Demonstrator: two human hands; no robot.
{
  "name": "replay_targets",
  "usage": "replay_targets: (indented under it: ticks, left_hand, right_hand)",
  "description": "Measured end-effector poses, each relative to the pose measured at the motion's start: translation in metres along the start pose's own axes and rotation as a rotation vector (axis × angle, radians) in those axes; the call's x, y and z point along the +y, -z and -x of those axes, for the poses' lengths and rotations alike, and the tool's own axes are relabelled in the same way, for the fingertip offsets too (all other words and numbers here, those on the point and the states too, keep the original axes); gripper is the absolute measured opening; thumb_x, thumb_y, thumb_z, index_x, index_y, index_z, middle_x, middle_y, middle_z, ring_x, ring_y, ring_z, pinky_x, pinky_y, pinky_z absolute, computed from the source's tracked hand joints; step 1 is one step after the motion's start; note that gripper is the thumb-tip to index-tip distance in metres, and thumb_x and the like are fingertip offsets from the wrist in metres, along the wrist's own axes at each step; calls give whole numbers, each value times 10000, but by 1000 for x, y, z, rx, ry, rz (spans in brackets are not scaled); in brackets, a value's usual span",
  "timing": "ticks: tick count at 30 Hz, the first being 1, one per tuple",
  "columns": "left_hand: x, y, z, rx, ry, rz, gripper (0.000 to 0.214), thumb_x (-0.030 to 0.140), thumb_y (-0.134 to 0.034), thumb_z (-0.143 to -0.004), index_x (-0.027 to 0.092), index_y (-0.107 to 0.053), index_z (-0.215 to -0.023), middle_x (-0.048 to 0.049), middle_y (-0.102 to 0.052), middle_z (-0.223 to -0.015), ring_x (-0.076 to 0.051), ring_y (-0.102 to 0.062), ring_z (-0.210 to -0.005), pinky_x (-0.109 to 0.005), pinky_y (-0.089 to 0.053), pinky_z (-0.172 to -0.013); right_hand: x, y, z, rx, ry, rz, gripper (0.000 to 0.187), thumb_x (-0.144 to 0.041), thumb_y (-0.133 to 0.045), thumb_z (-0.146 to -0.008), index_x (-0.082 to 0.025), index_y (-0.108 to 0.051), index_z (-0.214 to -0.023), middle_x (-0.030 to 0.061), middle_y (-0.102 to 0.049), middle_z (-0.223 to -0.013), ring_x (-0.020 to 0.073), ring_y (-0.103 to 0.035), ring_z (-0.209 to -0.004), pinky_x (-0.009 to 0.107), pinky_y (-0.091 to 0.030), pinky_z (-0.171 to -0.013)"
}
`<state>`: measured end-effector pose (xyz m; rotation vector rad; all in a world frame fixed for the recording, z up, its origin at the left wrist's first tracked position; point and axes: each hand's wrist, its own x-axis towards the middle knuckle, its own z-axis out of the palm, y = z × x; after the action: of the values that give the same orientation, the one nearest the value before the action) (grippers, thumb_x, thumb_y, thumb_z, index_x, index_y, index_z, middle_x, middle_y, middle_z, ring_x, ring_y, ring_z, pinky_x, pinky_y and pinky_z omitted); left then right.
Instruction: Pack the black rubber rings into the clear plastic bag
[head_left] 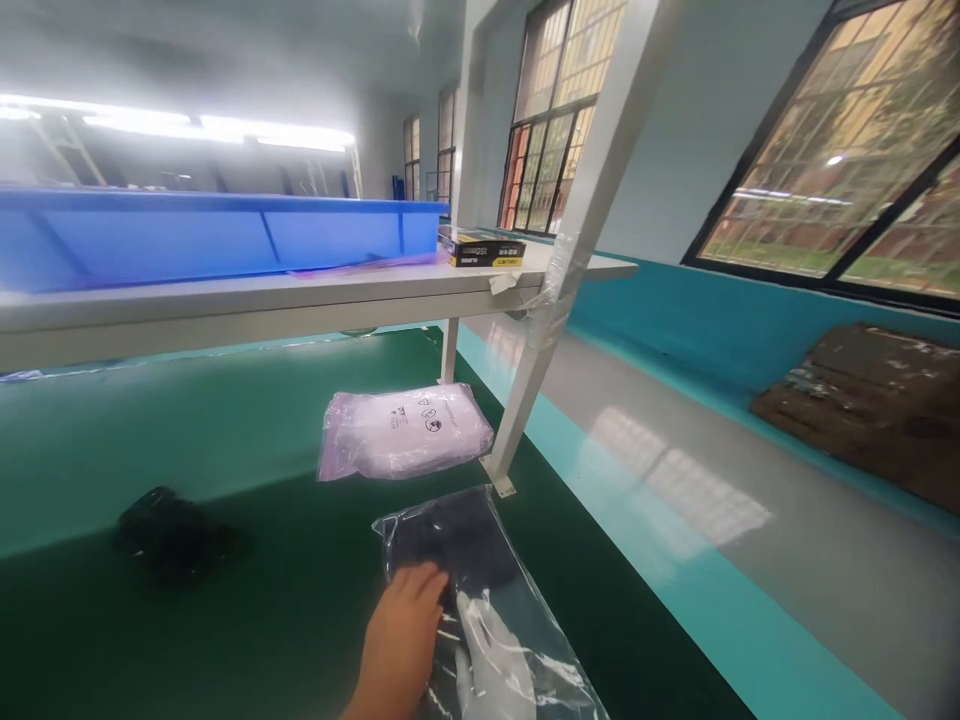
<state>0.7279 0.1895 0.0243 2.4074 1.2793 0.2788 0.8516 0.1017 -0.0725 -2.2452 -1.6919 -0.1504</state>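
My left hand reaches in from the bottom edge and rests on a clear plastic bag that lies on the green table mat. Its fingers curl onto the bag's left side, gripping the film. The bag holds something dark with a white piece near its lower end. Just beyond it lies a sealed pinkish bag with printed symbols and white contents. A dark bundle lies on the mat to the left, apart from my hand. My right hand is out of view.
A white shelf spans above the mat on slanted white posts; it carries a long blue tray and a black and yellow box. To the right are a grey floor, a teal wall and brown cardboard.
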Motion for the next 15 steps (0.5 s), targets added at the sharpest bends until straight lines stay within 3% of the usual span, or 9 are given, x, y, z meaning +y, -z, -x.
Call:
replay_targets:
  ticks: [3,7,11,15]
  left_hand:
    - [3,-24,-16,5,-108,-177,460,84,-400,-866,265,-521,-1270,-19,-545,-1324,-255,-505,-1142,-428,-459,-934]
    - [2,-41,-14,-58,-62,-246,568,40,-353,-850,320,-442,-1336,19,-485,-1385,-264,-486,-1174,-465,-459,-945]
    - [4,-35,-15,-125,18,-206,538,103,-358,-860,342,-443,-1334,39,-466,-1397,-282,-475,-1201,-503,-455,-958]
    - [12,-24,-24,-64,20,-160,406,242,-398,-891,292,-538,-1269,5,-559,-1313,-248,-528,-1149,-422,-503,-927]
  right_hand:
    - [3,-12,1,-10,15,-16,504,-186,-487,-779,-290,-533,-1270,86,-630,-1179,301,-627,-976,455,-513,-830]
    - [7,-30,5,39,30,-65,502,-235,-523,-769,-294,-524,-1268,72,-635,-1172,298,-629,-941,443,-508,-792]
    - [15,-38,9,83,82,-91,525,-235,-525,-768,-303,-496,-1288,41,-663,-1108,263,-635,-835,398,-497,-726]
    - [36,-30,8,138,78,-165,779,-189,-516,-753,-367,-188,-1437,-1,-660,-1112,249,-619,-950,394,-459,-824]
